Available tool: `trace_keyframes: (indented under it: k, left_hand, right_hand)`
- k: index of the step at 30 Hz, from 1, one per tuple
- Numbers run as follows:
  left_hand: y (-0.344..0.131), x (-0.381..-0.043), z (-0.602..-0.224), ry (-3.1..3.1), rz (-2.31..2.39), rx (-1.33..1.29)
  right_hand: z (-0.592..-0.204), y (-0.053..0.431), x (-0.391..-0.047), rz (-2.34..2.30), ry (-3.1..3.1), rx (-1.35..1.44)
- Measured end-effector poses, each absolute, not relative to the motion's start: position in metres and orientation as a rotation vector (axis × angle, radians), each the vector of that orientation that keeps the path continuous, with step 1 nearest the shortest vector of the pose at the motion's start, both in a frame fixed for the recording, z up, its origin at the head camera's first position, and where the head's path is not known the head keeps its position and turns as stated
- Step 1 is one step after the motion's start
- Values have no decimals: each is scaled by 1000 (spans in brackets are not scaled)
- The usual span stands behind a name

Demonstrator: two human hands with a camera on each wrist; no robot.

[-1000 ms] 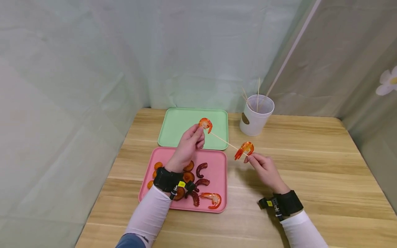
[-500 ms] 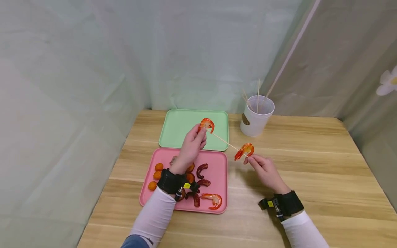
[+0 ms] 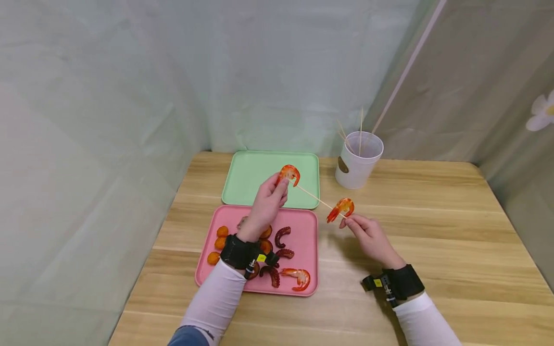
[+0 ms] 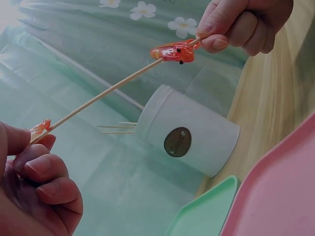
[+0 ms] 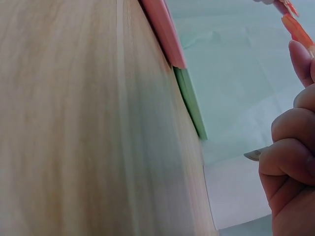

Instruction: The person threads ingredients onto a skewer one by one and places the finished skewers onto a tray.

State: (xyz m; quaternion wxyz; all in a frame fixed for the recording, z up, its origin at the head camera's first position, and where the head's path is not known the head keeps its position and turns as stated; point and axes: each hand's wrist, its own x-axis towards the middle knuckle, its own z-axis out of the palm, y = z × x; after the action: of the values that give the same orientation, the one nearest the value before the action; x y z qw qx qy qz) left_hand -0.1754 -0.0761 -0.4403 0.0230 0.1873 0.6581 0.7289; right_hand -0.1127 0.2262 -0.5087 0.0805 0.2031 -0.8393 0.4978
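Between my two hands a thin wooden skewer (image 3: 313,196) slants above the table. My left hand (image 3: 266,204) pinches a cooked shrimp (image 3: 289,171) at the skewer's far end, over the green tray (image 3: 268,161). Thumb and fingers of my right hand (image 3: 371,239) hold the near end. Just beside those fingertips a second shrimp (image 3: 343,206) is threaded on the stick, also seen in the left wrist view as an orange shrimp (image 4: 173,52) with dark eyes. In the right wrist view, curled fingers (image 5: 290,162) show at the edge.
Under my left forearm lies a pink tray (image 3: 305,235) with another shrimp (image 3: 298,278), octopus tentacles (image 3: 283,235), orange balls (image 3: 220,243) and brown round slices (image 3: 266,247). A white bucket (image 3: 355,170) with several skewers stands at the back right. Curtains enclose the table.
My left hand has shifted slightly to the right with its shrimp, uncovering more of the orange balls. The right hand and the skewer have stayed nearly in place.
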Motion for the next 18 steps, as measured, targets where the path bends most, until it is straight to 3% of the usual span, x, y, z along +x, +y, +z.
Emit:
trace_keyframes:
  k: [18]
  left_hand:
    - [-73, -174, -445, 2108, 2145, 606]
  right_hand:
    - [-508, 230, -113, 1523, -2507, 631]
